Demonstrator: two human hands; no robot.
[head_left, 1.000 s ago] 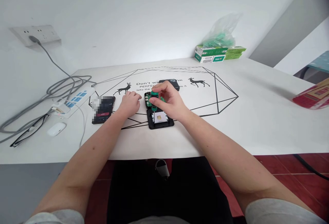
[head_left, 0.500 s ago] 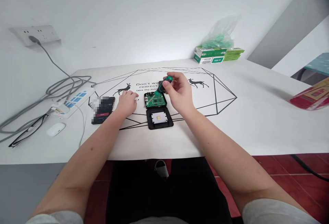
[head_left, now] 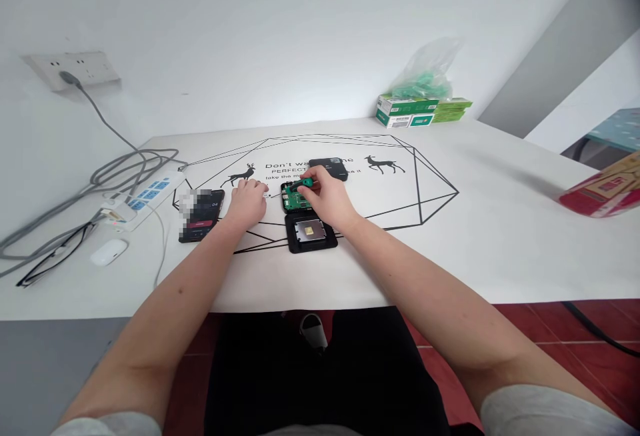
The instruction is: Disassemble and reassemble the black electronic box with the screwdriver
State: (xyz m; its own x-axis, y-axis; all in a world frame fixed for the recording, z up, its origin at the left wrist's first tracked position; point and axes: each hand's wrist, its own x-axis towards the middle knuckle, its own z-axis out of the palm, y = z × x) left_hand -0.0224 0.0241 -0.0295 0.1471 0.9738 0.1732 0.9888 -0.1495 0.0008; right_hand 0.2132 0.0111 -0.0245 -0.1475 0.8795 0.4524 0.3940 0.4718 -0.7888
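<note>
Bright, diffuse light, soft shadows, stretched edges

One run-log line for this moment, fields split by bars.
right hand: holds screwdriver, shaft pointing left | left hand: palm down, between phone and board | cover: board's near side

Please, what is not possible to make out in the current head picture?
In the head view:
Right side of the circuit board: hidden by the right hand.
Screwdriver tip: too small to tell whether it touches anything.
Space beneath the left hand: covered by that hand.
Phone screen, left part: pixelated.
Red package: cut off by the right edge.
</note>
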